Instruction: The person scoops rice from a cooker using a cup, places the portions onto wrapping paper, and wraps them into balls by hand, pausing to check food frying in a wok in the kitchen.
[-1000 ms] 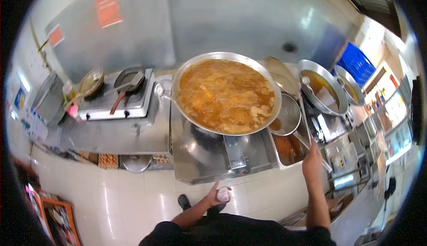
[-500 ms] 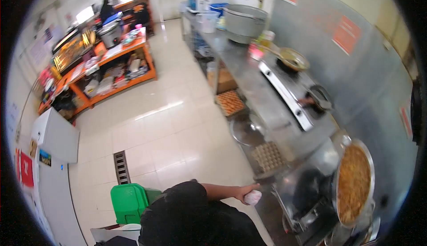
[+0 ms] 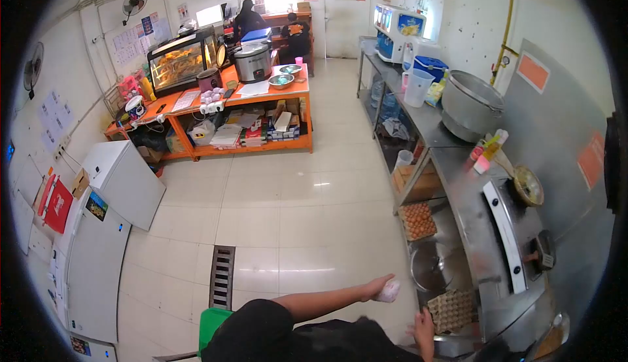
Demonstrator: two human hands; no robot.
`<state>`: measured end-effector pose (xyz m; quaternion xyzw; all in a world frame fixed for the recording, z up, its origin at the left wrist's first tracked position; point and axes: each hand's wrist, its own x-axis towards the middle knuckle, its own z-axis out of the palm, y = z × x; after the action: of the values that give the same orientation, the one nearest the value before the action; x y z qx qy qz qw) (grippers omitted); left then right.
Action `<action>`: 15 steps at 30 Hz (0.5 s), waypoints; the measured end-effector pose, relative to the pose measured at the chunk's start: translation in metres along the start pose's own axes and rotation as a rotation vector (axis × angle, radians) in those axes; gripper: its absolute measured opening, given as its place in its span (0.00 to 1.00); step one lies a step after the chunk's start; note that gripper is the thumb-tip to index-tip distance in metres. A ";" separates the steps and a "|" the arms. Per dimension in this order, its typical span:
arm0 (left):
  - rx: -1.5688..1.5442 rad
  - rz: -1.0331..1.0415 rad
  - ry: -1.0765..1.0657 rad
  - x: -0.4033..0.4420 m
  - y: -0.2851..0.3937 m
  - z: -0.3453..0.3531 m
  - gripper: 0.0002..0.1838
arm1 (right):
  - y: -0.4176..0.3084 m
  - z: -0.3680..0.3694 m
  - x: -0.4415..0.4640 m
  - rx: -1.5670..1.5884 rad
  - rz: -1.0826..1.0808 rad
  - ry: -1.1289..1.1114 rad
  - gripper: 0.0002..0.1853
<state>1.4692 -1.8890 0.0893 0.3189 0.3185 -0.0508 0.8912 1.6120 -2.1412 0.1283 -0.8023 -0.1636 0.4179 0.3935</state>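
My left hand (image 3: pixel 374 289) is held out over the floor at the lower middle, its fingers closed around a small white-and-pink bundle (image 3: pixel 390 291). The bundle's kind cannot be made out. Lower and further right is my right hand (image 3: pixel 424 330), slightly blurred, with its fingers loosely apart and nothing visible in them. It appears close beside an egg-carton tray (image 3: pixel 451 311) on the counter's lower shelf; I cannot tell whether they touch. Behind that tray are a metal bowl (image 3: pixel 432 267) and a tray of brown eggs (image 3: pixel 417 221).
A steel counter (image 3: pixel 451 166) along the right carries a large pot (image 3: pixel 472 103) and a gas stove (image 3: pixel 505 238). An orange table (image 3: pixel 245 146) stands ahead. White freezers (image 3: pixel 98 264) line the left. A green bin (image 3: pixel 212 326) is close by; two people are at the back.
The view has swung left and upward, so the counter and stove sit further right and the large pan of food is mostly out of sight. My right hand has come into view.
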 end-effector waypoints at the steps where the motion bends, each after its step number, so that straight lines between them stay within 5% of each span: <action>1: -0.002 0.020 -0.002 -0.001 0.016 -0.011 0.31 | -0.032 0.037 0.024 0.108 -0.033 -0.076 0.33; 7: -0.188 0.174 0.134 -0.018 0.126 -0.118 0.28 | -0.188 0.214 0.149 0.273 -0.177 -0.462 0.28; 15: 0.070 0.626 0.935 -0.111 0.286 -0.387 0.37 | -0.423 0.478 0.284 0.170 -0.172 -1.030 0.23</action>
<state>1.2581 -1.4432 0.0798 0.4163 0.5677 0.3522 0.6167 1.4277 -1.4680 0.1365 -0.4422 -0.3665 0.7359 0.3585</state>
